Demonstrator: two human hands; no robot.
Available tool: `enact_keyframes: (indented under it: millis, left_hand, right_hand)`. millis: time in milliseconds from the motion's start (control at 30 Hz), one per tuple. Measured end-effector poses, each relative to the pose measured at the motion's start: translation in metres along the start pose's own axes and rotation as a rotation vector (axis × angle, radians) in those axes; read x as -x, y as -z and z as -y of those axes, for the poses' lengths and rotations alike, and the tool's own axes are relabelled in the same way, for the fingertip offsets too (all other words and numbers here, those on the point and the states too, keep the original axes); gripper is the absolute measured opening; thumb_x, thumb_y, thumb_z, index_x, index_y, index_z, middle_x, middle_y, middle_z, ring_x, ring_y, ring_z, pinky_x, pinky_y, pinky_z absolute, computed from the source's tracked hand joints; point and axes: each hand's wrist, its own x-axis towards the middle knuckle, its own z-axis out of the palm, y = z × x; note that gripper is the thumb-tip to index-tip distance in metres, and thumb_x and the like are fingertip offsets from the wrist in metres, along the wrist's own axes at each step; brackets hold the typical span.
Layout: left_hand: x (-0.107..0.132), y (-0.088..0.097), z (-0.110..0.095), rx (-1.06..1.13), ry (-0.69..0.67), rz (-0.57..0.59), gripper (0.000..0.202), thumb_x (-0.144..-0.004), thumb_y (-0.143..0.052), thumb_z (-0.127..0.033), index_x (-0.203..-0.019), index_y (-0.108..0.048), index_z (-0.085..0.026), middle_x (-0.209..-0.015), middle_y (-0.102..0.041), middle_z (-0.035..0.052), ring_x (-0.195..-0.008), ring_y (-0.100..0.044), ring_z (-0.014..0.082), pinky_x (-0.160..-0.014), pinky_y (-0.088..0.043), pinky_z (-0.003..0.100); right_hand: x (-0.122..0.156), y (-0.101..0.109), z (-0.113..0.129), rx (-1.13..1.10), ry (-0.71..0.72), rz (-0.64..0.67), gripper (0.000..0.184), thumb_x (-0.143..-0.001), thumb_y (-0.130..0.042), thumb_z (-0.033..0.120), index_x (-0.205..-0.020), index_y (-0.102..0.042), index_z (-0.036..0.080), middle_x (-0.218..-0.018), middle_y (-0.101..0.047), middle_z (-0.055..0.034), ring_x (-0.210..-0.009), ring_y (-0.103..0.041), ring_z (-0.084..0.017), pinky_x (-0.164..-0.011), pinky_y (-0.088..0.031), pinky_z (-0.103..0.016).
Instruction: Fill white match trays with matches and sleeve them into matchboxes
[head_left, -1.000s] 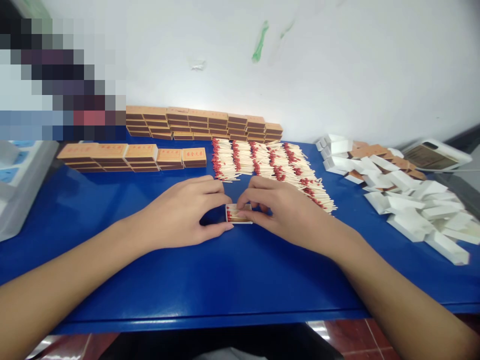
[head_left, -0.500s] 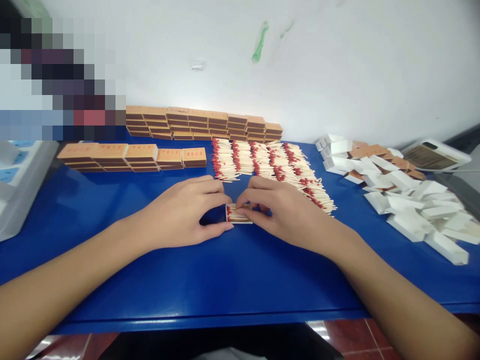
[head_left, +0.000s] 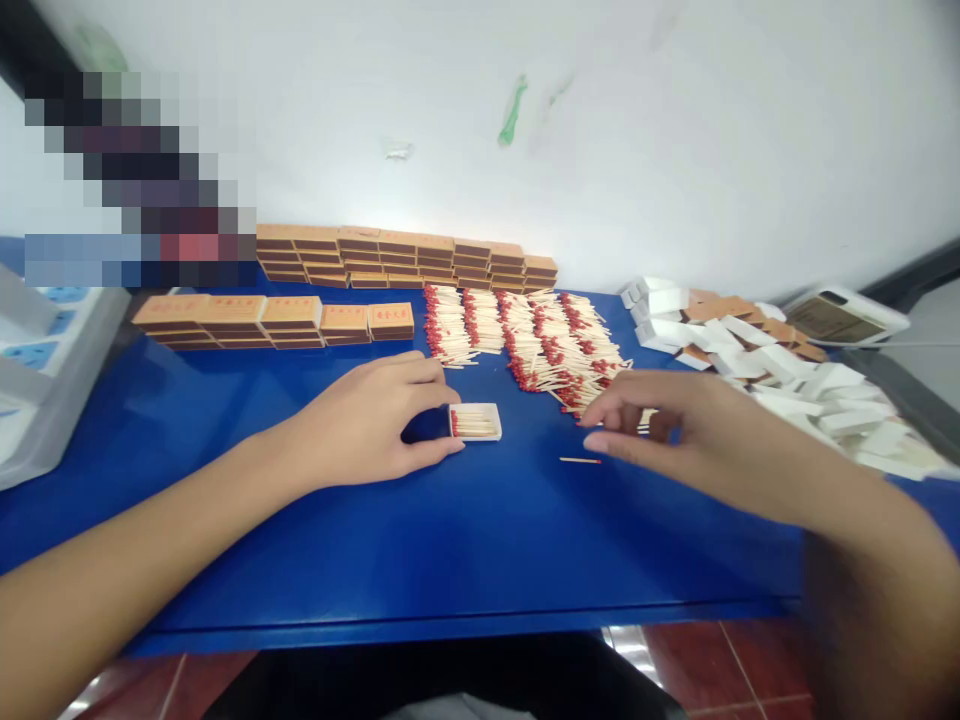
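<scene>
Between the thumb and index finger of my left hand [head_left: 367,420], a small white matchbox tray [head_left: 497,425] is gripped by its left end. It lies flat on the table and holds matches, red heads to the left. My right hand [head_left: 697,425] hovers at the right edge of the loose match piles [head_left: 536,340], its thumb and index finger apart and nothing visible between them. Just below that thumb, a single match [head_left: 580,460] lies by itself, head to the right.
Closed matchboxes form stacked rows, one along the wall [head_left: 390,250] and a nearer one [head_left: 292,315]. White trays and brown sleeves [head_left: 795,370] are heaped at right, beside a white device [head_left: 847,315]. A pale plastic container [head_left: 82,400] stands left on the blue table [head_left: 450,550].
My right hand has left the tray, moved right and opened. The lone match now shows on the table. My left hand keeps its hold on the tray; the view has shifted slightly.
</scene>
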Motion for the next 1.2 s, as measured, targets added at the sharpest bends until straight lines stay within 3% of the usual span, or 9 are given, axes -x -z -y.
enact_keyframes:
  millis: [200, 367, 467, 600, 700, 833, 933, 1100, 1200]
  left_hand:
    - [0.0, 0.003, -0.002, 0.017, 0.004, 0.005, 0.033, -0.099, -0.066, -0.045, -0.116, -0.076, -0.019, -0.102, -0.071, 0.0075, -0.098, -0.065, 0.0235, -0.085, -0.052, 0.035]
    - [-0.001, 0.003, -0.001, 0.011, 0.001, -0.012, 0.032, -0.099, -0.065, -0.044, -0.116, -0.076, -0.019, -0.1, -0.071, 0.007, -0.097, -0.065, 0.0231, -0.083, -0.051, 0.035]
    - [0.0, 0.002, 0.0, 0.014, 0.018, -0.016, 0.032, -0.099, -0.065, -0.044, -0.116, -0.076, -0.019, -0.099, -0.071, 0.007, -0.095, -0.065, 0.0228, -0.082, -0.052, 0.035]
    - [0.001, 0.001, 0.001, 0.024, 0.024, -0.057, 0.031, -0.098, -0.067, -0.042, -0.116, -0.076, -0.019, -0.102, -0.071, 0.0074, -0.098, -0.064, 0.0234, -0.083, -0.053, 0.036]
    - [0.001, 0.001, 0.001, 0.028, 0.024, -0.084, 0.029, -0.098, -0.067, -0.04, -0.116, -0.076, -0.019, -0.104, -0.071, 0.0079, -0.099, -0.064, 0.0235, -0.084, -0.054, 0.036]
    - [0.0, 0.001, 0.001, 0.036, 0.024, -0.08, 0.028, -0.098, -0.068, -0.04, -0.117, -0.075, -0.02, -0.103, -0.071, 0.0077, -0.099, -0.064, 0.024, -0.082, -0.054, 0.036]
    - [-0.001, 0.002, 0.001, 0.051, 0.027, -0.076, 0.025, -0.098, -0.068, -0.039, -0.113, -0.076, -0.021, -0.101, -0.071, 0.0074, -0.098, -0.063, 0.024, -0.083, -0.053, 0.037]
    - [-0.002, 0.0, 0.003, 0.056, 0.024, -0.087, 0.026, -0.098, -0.068, -0.039, -0.113, -0.076, -0.02, -0.1, -0.07, 0.0073, -0.097, -0.062, 0.0237, -0.083, -0.052, 0.038]
    - [-0.002, 0.0, 0.003, 0.052, 0.024, -0.093, 0.026, -0.098, -0.067, -0.04, -0.112, -0.076, -0.019, -0.099, -0.07, 0.0074, -0.095, -0.062, 0.0233, -0.082, -0.052, 0.038]
  right_hand:
    - [0.011, -0.029, 0.004, -0.013, 0.03, 0.116, 0.02, -0.105, -0.062, 0.037, -0.093, -0.072, 0.024, -0.093, -0.067, -0.0039, -0.08, -0.063, -0.018, -0.07, -0.051, -0.033]
    - [-0.006, -0.018, 0.02, 0.02, 0.125, 0.102, 0.019, -0.108, -0.055, 0.034, -0.097, -0.066, 0.024, -0.105, -0.068, -0.0059, -0.095, -0.063, -0.021, -0.084, -0.051, -0.037]
    - [-0.029, -0.013, 0.029, -0.024, 0.176, -0.021, 0.016, -0.107, -0.058, 0.035, -0.102, -0.068, 0.024, -0.1, -0.071, -0.0043, -0.087, -0.062, -0.019, -0.078, -0.049, -0.034]
    - [-0.062, -0.021, 0.035, -0.12, 0.268, -0.202, 0.019, -0.106, -0.06, 0.033, -0.106, -0.076, 0.023, -0.094, -0.074, -0.0048, -0.082, -0.062, -0.019, -0.072, -0.047, -0.033]
    - [-0.072, -0.035, 0.034, -0.307, 0.204, -0.298, 0.024, -0.102, -0.066, 0.041, -0.095, -0.079, 0.022, -0.088, -0.075, -0.0042, -0.077, -0.062, -0.018, -0.065, -0.046, -0.032]
    - [-0.067, -0.052, 0.032, -0.568, 0.082, -0.275, 0.03, -0.09, -0.079, 0.051, -0.088, -0.08, 0.021, -0.087, -0.078, -0.0044, -0.078, -0.066, -0.019, -0.066, -0.051, -0.032]
    - [-0.064, -0.06, 0.033, -0.624, 0.052, -0.212, 0.031, -0.088, -0.081, 0.052, -0.088, -0.08, 0.021, -0.088, -0.078, -0.0046, -0.078, -0.065, -0.019, -0.067, -0.052, -0.032]
    - [-0.065, -0.065, 0.034, -0.494, 0.084, -0.237, 0.015, -0.09, -0.081, 0.036, -0.089, -0.082, 0.021, -0.08, -0.066, -0.0005, -0.066, -0.05, -0.013, -0.061, -0.042, -0.028]
    - [-0.065, -0.065, 0.033, -0.42, 0.113, -0.259, 0.007, -0.089, -0.081, 0.029, -0.089, -0.082, 0.022, -0.085, -0.059, -0.0003, -0.067, -0.049, -0.012, -0.06, -0.041, -0.027]
